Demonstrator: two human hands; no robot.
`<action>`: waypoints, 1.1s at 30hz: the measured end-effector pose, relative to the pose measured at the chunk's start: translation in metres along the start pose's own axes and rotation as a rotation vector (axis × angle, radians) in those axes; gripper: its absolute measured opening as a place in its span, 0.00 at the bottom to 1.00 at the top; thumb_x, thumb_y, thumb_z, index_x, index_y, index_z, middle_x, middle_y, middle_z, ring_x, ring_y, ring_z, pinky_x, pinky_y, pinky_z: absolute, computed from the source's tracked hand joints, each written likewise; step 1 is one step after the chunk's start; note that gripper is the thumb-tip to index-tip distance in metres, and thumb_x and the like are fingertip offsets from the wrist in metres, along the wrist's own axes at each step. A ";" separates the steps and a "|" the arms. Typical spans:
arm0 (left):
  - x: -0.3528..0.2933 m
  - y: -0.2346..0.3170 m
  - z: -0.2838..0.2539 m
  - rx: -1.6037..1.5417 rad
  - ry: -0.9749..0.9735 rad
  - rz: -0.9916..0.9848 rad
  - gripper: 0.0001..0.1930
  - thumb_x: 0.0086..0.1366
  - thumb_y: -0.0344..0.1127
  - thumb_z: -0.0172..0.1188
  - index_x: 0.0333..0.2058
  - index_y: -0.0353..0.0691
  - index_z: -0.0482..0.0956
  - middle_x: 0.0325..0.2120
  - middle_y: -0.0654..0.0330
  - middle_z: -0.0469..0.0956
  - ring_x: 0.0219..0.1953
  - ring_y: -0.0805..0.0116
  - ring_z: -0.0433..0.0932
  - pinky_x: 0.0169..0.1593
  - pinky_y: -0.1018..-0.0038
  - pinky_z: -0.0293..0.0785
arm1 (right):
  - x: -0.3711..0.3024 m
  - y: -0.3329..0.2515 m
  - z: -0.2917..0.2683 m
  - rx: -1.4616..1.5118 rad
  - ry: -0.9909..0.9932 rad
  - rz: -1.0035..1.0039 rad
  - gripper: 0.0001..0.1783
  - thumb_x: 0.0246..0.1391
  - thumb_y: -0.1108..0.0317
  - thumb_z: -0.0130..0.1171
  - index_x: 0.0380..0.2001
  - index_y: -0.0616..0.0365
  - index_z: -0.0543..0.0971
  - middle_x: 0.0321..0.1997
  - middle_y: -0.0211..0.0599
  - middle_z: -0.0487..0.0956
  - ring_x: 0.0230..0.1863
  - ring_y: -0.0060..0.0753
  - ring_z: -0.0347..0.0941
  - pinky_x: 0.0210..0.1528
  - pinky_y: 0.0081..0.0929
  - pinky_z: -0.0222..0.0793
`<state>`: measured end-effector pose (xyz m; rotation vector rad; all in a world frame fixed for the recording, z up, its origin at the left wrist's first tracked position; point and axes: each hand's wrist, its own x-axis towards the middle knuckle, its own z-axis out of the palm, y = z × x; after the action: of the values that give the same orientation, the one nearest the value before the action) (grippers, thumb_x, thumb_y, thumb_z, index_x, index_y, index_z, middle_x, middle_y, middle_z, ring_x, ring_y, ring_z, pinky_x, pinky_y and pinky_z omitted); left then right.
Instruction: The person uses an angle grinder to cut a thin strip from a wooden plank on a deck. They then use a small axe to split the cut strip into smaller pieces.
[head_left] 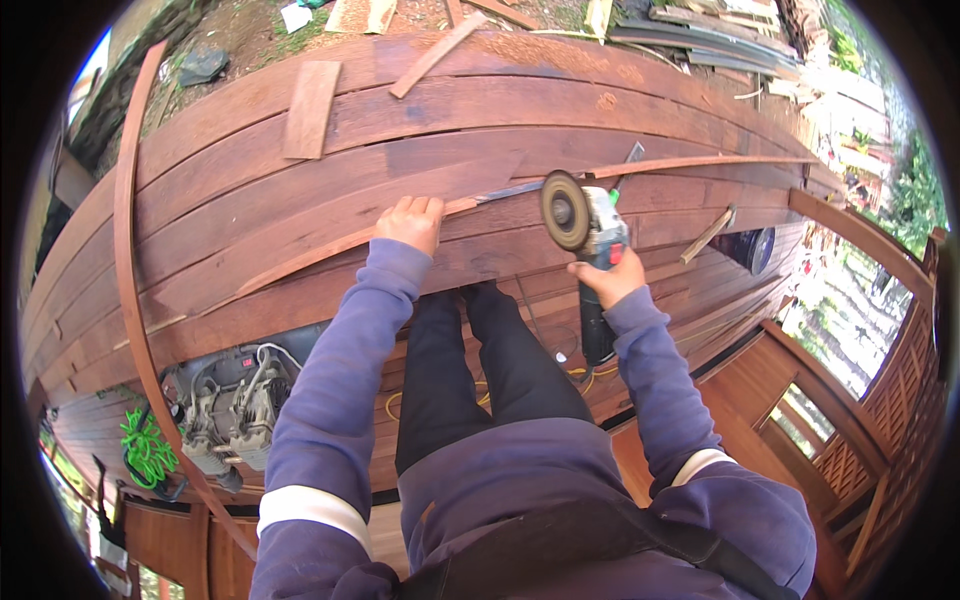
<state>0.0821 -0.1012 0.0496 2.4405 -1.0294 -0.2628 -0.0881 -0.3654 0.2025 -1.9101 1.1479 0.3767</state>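
Reaching forward over the work, both forearms are covered by purple-blue sleeves point(335, 360) ringed with white bands point(315, 515). The left arm is stretched nearly straight, and its left hand point(410, 222) is closed, knuckles up, over a long, narrow, reddish-brown wooden strip point(460, 206) laid along the tabletop point(400, 115); how firmly the strip is pressed cannot be told. The right arm is bent at the elbow, and a grey-and-black angle grinder point(605, 238) is gripped around its body by the right hand point(615, 280). Its round brown disc point(565, 212) is held on the left side of the tool, near the strip.

The tabletop is made up of broad red-brown planks, on which a short rectangular board point(312, 110), a slim offcut point(437, 56) and patches of orange sawdust point(545, 50) are scattered. A wooden-handled hammer point(705, 238) is placed toward the right. Below, at the left, a bundle of bright green cord point(148, 448) is seen beside a dusty grey machine point(235, 410). Stacked timber point(710, 42) is piled beyond the far edge, and a wooden lattice panel point(897, 385) is set at the right.
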 end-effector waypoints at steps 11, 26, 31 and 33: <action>-0.009 0.027 0.020 0.069 0.084 0.010 0.16 0.62 0.29 0.62 0.49 0.42 0.84 0.49 0.57 0.87 0.52 0.58 0.86 0.54 0.62 0.84 | 0.018 0.023 0.051 0.026 -0.144 0.067 0.34 0.41 0.62 0.82 0.51 0.61 0.79 0.46 0.40 0.87 0.49 0.35 0.84 0.55 0.34 0.78; -0.010 0.026 0.017 0.015 0.078 -0.016 0.16 0.62 0.28 0.62 0.50 0.40 0.84 0.51 0.56 0.87 0.54 0.58 0.86 0.58 0.60 0.82 | 0.026 0.017 0.065 -0.111 -0.129 0.022 0.33 0.41 0.61 0.81 0.49 0.63 0.79 0.44 0.41 0.87 0.47 0.35 0.85 0.54 0.34 0.78; -0.011 0.025 0.016 0.037 0.066 -0.009 0.17 0.62 0.29 0.61 0.50 0.39 0.84 0.51 0.56 0.86 0.55 0.58 0.85 0.58 0.60 0.82 | 0.027 0.017 0.066 -0.140 -0.107 0.020 0.33 0.41 0.61 0.81 0.49 0.63 0.79 0.44 0.41 0.87 0.47 0.38 0.85 0.54 0.34 0.78; -0.011 0.025 0.017 0.032 0.065 -0.009 0.17 0.62 0.29 0.61 0.50 0.39 0.84 0.51 0.56 0.86 0.55 0.58 0.85 0.58 0.60 0.82 | 0.028 0.014 0.066 -0.120 -0.125 0.007 0.33 0.41 0.60 0.81 0.49 0.63 0.79 0.44 0.41 0.87 0.47 0.37 0.85 0.54 0.34 0.78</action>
<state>0.0526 -0.1146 0.0472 2.4653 -1.0024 -0.1699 -0.0742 -0.3325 0.1394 -1.9565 1.0706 0.5717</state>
